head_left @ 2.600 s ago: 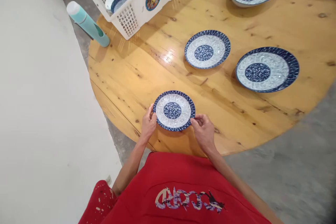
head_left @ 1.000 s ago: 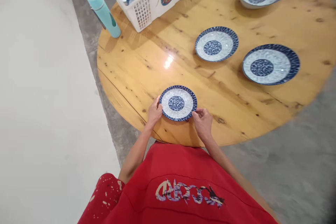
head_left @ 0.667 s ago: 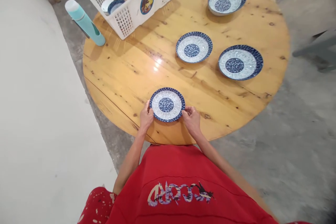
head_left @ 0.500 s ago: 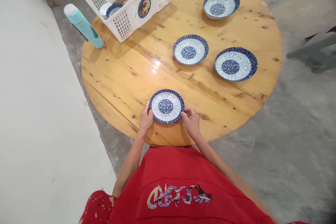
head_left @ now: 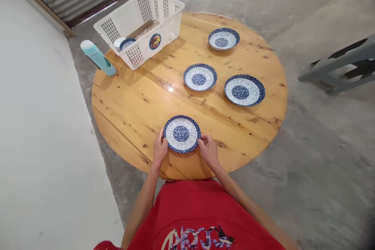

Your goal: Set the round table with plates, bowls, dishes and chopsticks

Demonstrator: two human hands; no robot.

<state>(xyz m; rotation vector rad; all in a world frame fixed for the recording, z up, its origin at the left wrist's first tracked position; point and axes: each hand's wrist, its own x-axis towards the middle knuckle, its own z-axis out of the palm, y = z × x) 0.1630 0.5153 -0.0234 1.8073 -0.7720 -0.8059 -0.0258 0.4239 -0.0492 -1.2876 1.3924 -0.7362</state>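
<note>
A blue-and-white patterned plate [head_left: 187, 142] is at the near side of the round wooden table, face up between my two hands. My left hand [head_left: 160, 148] grips its left rim, thumb on top and fingers underneath. On the opposite rim, my right hand [head_left: 208, 149] pinches the edge in the same way. Whether the plate touches the wood or is slightly raised, I cannot tell. Beyond it sit a similar plate [head_left: 191, 79] in the middle, a larger blue-rimmed dish [head_left: 254, 89] to the right and a deeper bowl [head_left: 224, 41] farther back.
A white plastic basket [head_left: 162, 49] holding dishes and chopstick-like sticks stands at the table's [head_left: 131, 105] back left. Beside it is a turquoise bottle [head_left: 101, 60]. A white wall [head_left: 43, 133] runs along the left, and a grey stool [head_left: 340, 70] stands on the floor at right.
The camera view has tilted up, so the table appears lower and more of the back floor shows. Both hands keep hold of the plate, which stays at nearly the same place on the table.
</note>
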